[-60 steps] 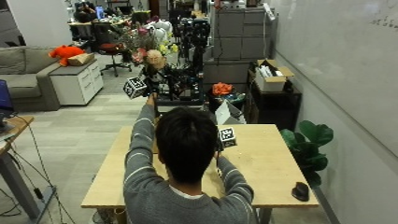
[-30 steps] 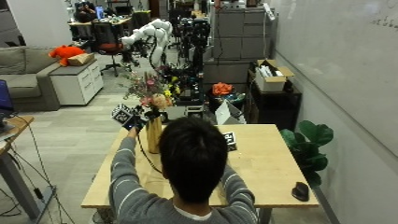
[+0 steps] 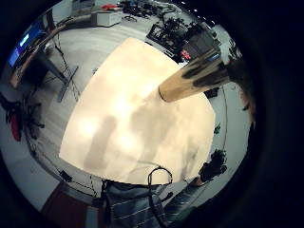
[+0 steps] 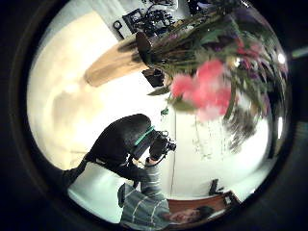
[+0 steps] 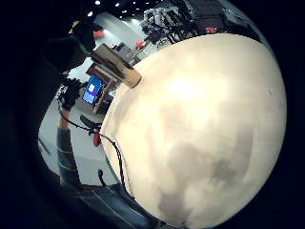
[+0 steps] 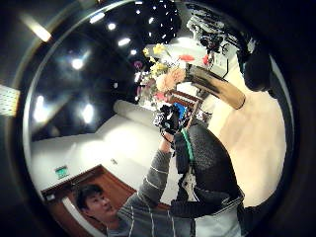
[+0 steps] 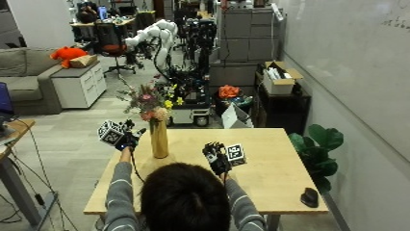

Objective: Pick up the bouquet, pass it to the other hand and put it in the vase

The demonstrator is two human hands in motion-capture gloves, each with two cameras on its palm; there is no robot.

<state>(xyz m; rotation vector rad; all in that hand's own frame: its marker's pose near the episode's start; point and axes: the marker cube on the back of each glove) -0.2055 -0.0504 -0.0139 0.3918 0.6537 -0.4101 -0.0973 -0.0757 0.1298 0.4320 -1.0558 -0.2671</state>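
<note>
The bouquet (image 7: 151, 102), pink and yellow flowers with green leaves, stands upright in the tall golden vase (image 7: 159, 139) on the left part of the wooden table (image 7: 269, 163). My left hand (image 7: 128, 138) hovers just left of the vase, fingers relaxed, touching nothing. My right hand (image 7: 215, 156) is over the middle of the table, fingers spread and holding nothing. The left thumb side palm view shows the flowers (image 4: 207, 91) coming out of the vase (image 4: 115, 62) close by. In the right thumb side palm view the left hand (image 6: 170, 118) is beside the vase (image 6: 217, 89).
A small black object (image 7: 309, 196) lies near the table's front right corner. A potted plant (image 7: 317, 144) stands off the table's right edge. An open box (image 7: 237, 115) and a cart sit just behind the far edge.
The left hand brought the bouquet down from high above the table into the vase, let go of it and drew away to the left. The right hand stayed over the table.
</note>
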